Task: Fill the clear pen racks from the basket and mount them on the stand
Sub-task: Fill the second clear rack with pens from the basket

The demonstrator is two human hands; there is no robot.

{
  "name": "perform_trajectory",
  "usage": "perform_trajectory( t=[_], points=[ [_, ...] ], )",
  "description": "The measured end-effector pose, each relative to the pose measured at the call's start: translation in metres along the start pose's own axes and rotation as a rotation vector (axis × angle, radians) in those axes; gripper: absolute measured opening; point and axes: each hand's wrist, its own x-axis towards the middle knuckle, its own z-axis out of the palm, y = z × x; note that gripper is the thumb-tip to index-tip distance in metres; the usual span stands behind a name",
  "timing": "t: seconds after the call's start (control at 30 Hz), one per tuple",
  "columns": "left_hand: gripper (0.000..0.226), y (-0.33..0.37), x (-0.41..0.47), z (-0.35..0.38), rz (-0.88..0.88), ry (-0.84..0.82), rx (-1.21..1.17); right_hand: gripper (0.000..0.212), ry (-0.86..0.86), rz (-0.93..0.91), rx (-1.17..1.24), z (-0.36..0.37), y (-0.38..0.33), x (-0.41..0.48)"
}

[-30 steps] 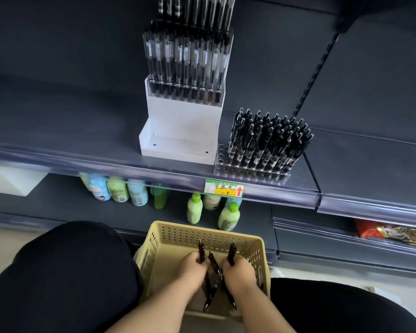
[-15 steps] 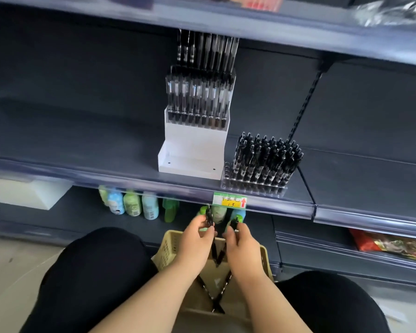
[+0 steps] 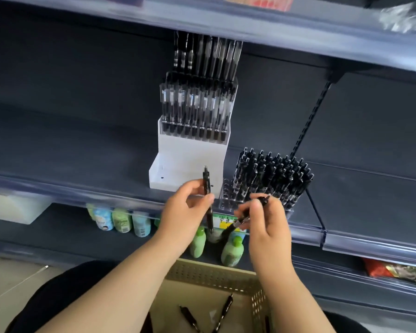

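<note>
Looking past the fingers, I see the white stand (image 3: 190, 152) just behind the left ones; the beige basket (image 3: 214, 276) lies below both wrists; the clear pen rack (image 3: 227, 197), mostly filled, stands just beyond the right fingertips; my left hand (image 3: 185, 212) grips an upright black pen (image 3: 206, 181); my right hand (image 3: 267, 222) pinches a tilted black pen (image 3: 238, 222).

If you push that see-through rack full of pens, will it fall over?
Probably it slides: the clear rack sits flat and wide on the shelf. Its pens stand tall, so a high shove might tip it. Packed nearly full, it likely feels heavy.
</note>
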Motion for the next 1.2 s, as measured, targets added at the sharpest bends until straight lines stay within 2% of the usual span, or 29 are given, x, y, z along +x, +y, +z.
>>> perform_trajectory(
  t=[0.17,0.3,0.43,0.63,0.83,1.2],
  points=[
    [0.024,0.028,0.045,0.007,0.114,0.092,-0.104,0.014,0.001,-0.194,-0.037,-0.012,-0.047,0.058],
    [0.023,0.047,0.073,0.014,0.212,0.063,-0.133,0.011,0.050,-0.303,-0.082,-0.011,-0.065,0.103],
    [0.024,0.043,0.090,0.018,0.240,0.051,-0.123,0.015,0.064,-0.373,-0.228,-0.006,-0.057,0.128],
    [0.023,0.027,0.105,0.011,0.189,0.079,-0.119,0.016,0.001,-0.289,-0.365,0.003,-0.033,0.145],
    [0.021,0.018,0.099,0.018,0.183,0.042,-0.159,0.028,-0.121,-0.263,-0.580,0.015,-0.026,0.154],
    [0.022,0.013,0.103,0.028,0.152,0.047,-0.183,0.030,-0.228,-0.181,-0.665,0.025,-0.016,0.157]
  ],
)
